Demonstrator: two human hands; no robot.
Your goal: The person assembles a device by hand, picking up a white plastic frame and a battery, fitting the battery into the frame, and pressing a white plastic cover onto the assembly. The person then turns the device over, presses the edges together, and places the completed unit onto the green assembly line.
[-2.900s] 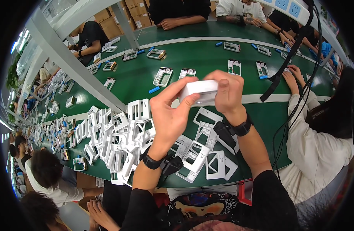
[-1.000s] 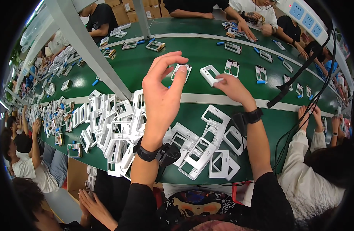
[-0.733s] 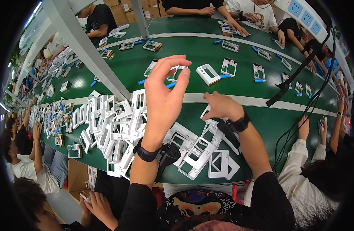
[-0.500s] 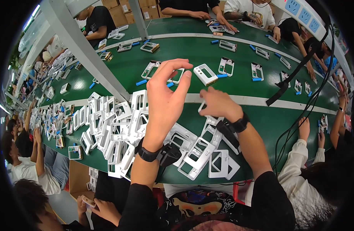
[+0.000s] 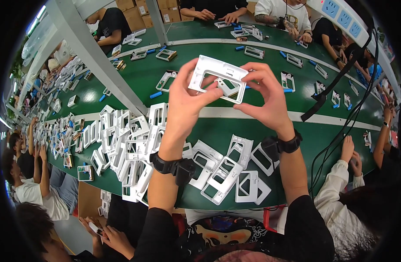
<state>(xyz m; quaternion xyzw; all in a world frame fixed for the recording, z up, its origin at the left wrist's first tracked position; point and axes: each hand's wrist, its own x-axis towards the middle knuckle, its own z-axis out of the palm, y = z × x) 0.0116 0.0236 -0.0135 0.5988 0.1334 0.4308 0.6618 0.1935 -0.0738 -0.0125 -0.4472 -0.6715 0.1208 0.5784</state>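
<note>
Both my hands hold a white plastic housing frame (image 5: 221,67) up above the green bench, tilted, with its rectangular opening showing. My left hand (image 5: 183,102) grips its left end, thumb along the lower edge. At the right end, the fingers and thumb of my right hand (image 5: 270,96) close round the edge. Through the opening I see another white housing lying on the belt. Below my wrists lie several loose white frames (image 5: 222,174), some overlapping. A large heap of the same white frames (image 5: 126,148) stands left of my left forearm.
A green belt (image 5: 122,83) beyond a pale rail carries housings with circuit boards and blue cylinders (image 5: 156,94). A grey metal post (image 5: 100,56) slants down at the left. Black cables (image 5: 340,139) hang at the right below a power strip (image 5: 342,17). Other people work around.
My right hand has come up from the loose frames with a white frame. My left hand, empty before, now grips its other end. Housings on the belt have shifted slightly left.
</note>
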